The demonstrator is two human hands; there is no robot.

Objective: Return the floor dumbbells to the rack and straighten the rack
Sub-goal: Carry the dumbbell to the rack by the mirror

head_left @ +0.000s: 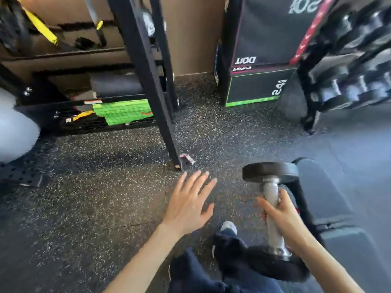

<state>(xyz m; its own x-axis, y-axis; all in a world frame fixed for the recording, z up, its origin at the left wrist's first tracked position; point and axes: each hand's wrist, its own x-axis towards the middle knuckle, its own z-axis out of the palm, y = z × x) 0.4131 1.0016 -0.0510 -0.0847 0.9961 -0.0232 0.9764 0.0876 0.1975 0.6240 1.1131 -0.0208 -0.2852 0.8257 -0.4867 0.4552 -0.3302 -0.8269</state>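
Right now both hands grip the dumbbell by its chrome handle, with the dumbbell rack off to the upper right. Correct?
Not quite. Only the right hand grips the dumbbell by its chrome handle. The left hand is open, fingers spread above the floor, holding nothing. The head view shows it. The dumbbell rack is at the upper right, as you said.

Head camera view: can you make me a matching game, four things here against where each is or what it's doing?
1. left hand
2. dumbbell
3. dumbbell rack
4. green mat

A. upper right of the view
B. gripped by the right hand
C. open, holding nothing
D. low, left of centre

Pairs: 1-C, 2-B, 3-A, 4-D
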